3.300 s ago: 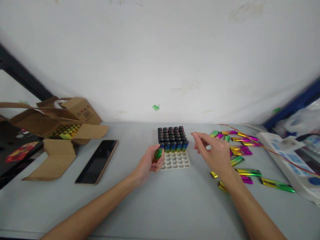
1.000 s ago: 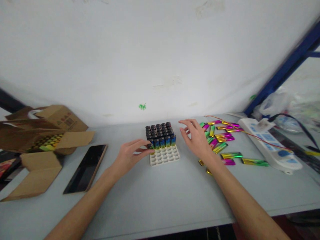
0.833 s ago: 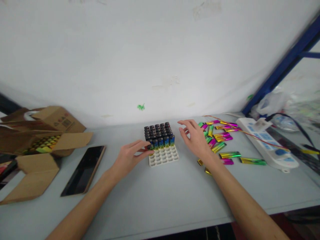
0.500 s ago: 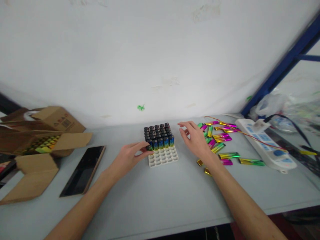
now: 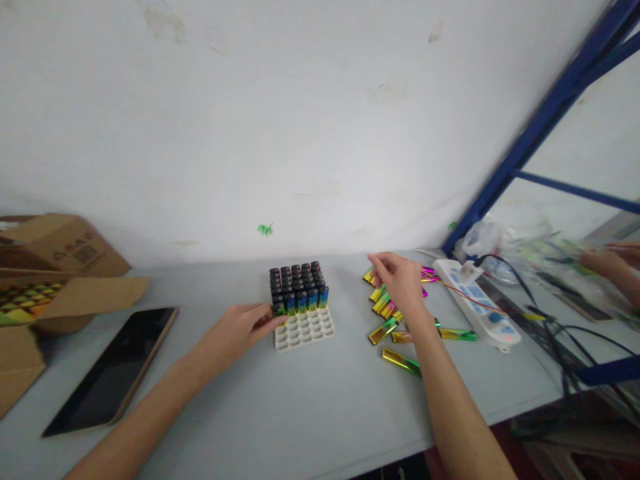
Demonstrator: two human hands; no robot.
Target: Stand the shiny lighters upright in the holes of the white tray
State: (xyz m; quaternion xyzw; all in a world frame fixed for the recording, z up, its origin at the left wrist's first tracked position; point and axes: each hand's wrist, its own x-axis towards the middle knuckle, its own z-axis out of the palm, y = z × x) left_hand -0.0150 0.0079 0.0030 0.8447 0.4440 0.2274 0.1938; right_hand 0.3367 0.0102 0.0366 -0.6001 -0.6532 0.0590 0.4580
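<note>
A white tray (image 5: 305, 333) with rows of round slots stands near the wall, its back rows filled with upright black-topped batteries (image 5: 297, 283). At the tray's left edge my left hand (image 5: 245, 327) pinches a battery (image 5: 279, 310) at the front row's left end. To the right, my right hand (image 5: 397, 277) is over a loose pile of shiny yellow, green and magenta wrappers or cells (image 5: 384, 328). Its thumb and fingertips are close together, and what they hold, if anything, is too small to make out.
A phone (image 5: 113, 367) lies at the left beside an open cardboard box (image 5: 95, 299) of yellow-and-black items. At the right are a white power strip (image 5: 477, 303), cables and a blue frame (image 5: 530, 133). Another person's hands (image 5: 613, 263) show at the far right.
The view has turned to the right. My right hand has moved from beside the tray to over the shiny pile, its fingers drawn together. My left hand remains at the tray's left edge.
</note>
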